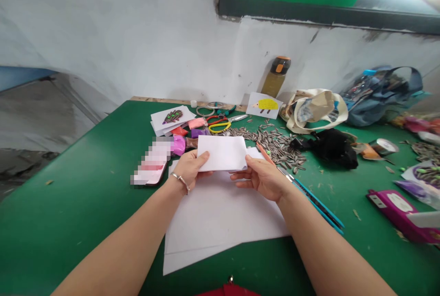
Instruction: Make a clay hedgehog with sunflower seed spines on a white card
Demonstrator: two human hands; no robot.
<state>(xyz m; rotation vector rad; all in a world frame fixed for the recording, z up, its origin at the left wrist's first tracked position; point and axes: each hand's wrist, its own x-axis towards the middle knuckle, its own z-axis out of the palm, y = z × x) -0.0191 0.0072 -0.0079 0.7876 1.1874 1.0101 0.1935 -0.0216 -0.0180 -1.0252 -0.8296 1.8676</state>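
Between both hands I hold a small white sheet of paper (222,153), raised over larger white sheets (223,213) lying on the green table. My left hand (189,167), with a bracelet at the wrist, pinches its left edge between thumb and fingers. At the right edge my right hand (263,178) grips it the same way, thumb on top and fingers below. Beside the left hand lies a phone (151,163) with a blurred screen. Blue pens (318,200) lie right of the large sheets, partly behind my right forearm.
Sunflower seeds (280,145) are heaped behind the right hand. Yellow-handled scissors (220,126) and coloured clay packs (197,123) lie behind the paper. Toward the wall stand a bottle (275,78) and a yellow hedgehog card (264,105). A cloth bag (316,110) and purple box (395,211) occupy the right.
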